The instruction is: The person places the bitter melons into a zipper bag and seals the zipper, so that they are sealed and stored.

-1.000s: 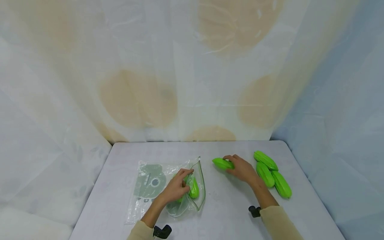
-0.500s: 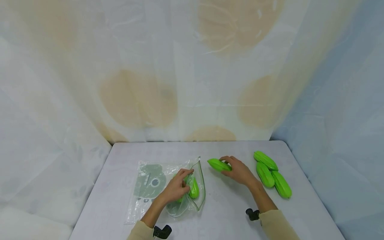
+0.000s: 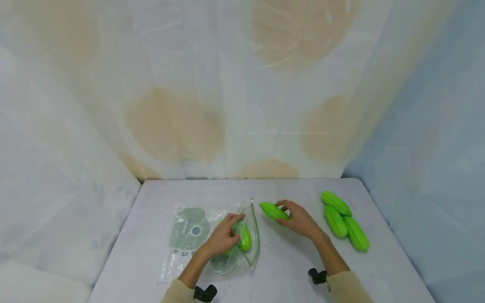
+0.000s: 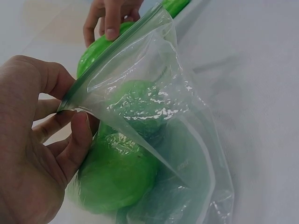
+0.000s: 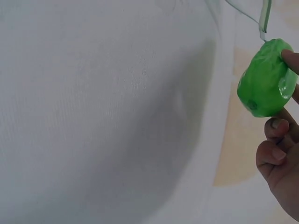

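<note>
My left hand (image 3: 221, 238) pinches the green zip edge of a clear zip-lock bag (image 4: 161, 46), with its mouth facing right in the head view. Inside the bag lie bright green gourds (image 4: 117, 175), seen through the plastic and partly hidden by my left hand. My right hand (image 3: 302, 221) grips another ridged green gourd (image 3: 270, 210) by its right end, just right of the bag's mouth. In the right wrist view this gourd (image 5: 266, 81) is held between thumb and fingers, near the zip edge.
Several more green gourds (image 3: 334, 221) lie bunched on the right of the white table (image 3: 288, 269). Pale plastic sheeting (image 3: 242, 139) hangs behind the table and at both sides. A black camera mount sits on each wrist.
My right hand has carried its gourd left toward the bag's mouth, turning it slightly. My left hand and the bag have stayed in place.
</note>
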`<state>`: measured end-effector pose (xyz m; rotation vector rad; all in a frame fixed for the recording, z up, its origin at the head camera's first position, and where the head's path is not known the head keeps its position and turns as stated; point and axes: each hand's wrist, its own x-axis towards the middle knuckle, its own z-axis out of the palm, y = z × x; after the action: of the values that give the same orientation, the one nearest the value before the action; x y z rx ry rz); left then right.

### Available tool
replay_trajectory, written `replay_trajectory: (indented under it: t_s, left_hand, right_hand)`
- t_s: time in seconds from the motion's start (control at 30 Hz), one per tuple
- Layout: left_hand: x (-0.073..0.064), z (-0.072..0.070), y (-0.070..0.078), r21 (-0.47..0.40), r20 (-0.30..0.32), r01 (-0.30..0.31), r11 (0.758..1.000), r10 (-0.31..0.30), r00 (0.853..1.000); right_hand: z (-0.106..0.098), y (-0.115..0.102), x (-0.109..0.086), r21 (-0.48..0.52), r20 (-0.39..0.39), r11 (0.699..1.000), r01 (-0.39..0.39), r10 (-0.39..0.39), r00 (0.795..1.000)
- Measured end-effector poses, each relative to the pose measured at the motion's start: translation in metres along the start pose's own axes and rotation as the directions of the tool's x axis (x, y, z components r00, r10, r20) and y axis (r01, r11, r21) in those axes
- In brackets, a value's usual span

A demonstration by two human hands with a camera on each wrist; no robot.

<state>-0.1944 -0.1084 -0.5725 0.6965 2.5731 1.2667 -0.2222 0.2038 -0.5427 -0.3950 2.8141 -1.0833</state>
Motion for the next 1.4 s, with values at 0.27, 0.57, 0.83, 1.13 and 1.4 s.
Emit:
replay_trajectory:
  t_s: [0.27, 0.57, 0.83, 1.13, 1.4]
  left_hand:
    - [0.0, 0.001, -0.002, 0.002, -0.002, 0.0, 1.0, 0.0, 1.0]
    - [0.0, 0.001, -0.004, -0.003, -0.005, 0.0, 1.0, 0.0, 1.0]
    - [0.0, 0.001, -0.003, 0.003, -0.003, -0.002, 1.0, 0.002, 1.0]
    - [0.0, 0.001, -0.001, 0.001, -0.004, 0.003, 1.0, -0.003, 1.0]
    - [0.0, 0.001, -0.001, -0.001, -0.002, 0.01, 1.0, -0.01, 1.0]
  right_hand:
    - [0.006, -0.002, -0.005, 0.099, 0.007, 0.995, -0.012, 0.011, 1.0]
    - [0.015, -0.007, -0.006, 0.119, 0.042, 0.993, -0.021, 0.016, 0.999]
    - [0.027, -0.013, -0.006, 0.113, 0.085, 0.994, -0.007, -0.003, 0.996]
    - [0.036, -0.02, -0.004, 0.119, 0.102, 0.993, 0.001, -0.013, 0.995]
    - [0.041, -0.025, -0.002, 0.108, 0.112, 0.994, 0.003, -0.015, 0.994]
